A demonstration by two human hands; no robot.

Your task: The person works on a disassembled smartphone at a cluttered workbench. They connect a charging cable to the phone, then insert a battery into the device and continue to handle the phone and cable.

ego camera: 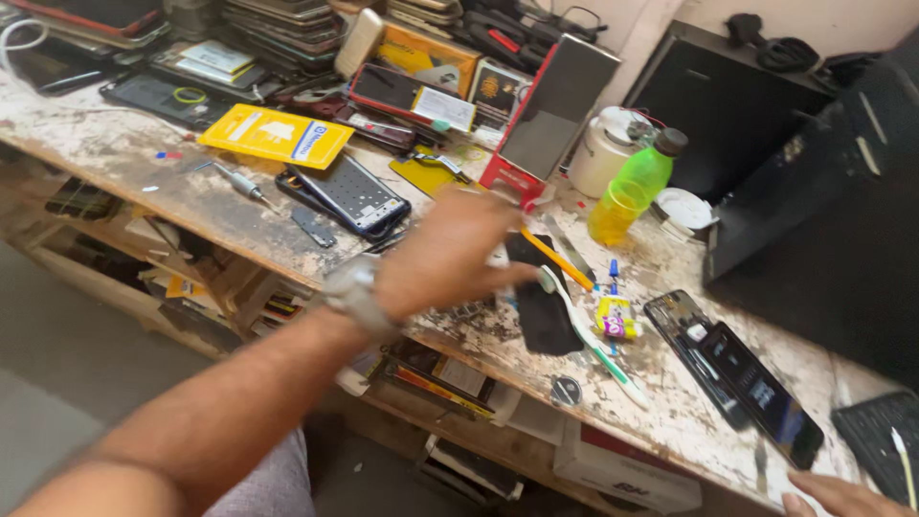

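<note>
My left hand [448, 251], with a silver wristwatch [352, 292] on the arm, reaches across the stained workbench [124, 153] and is blurred by motion. Its fingertips are at the head of a white and green toothbrush [595, 337], which lies across a black phone part [544, 314]. An orange pencil-like tool [557, 259] lies just beyond the fingers. Whether the fingers grip anything is hidden. Only a part of my right hand [842, 496] shows at the bottom right edge, lying flat on the bench near a black keyboard [876, 436].
Two dark phones [737, 373] lie to the right, with a small yellow tube [614, 317] beside the toothbrush. A yellow-green bottle [634, 187], an opened phone [350, 196], a screwdriver [239, 182] and a yellow packet [278, 135] stand further back. Stacked phones and boxes crowd the rear.
</note>
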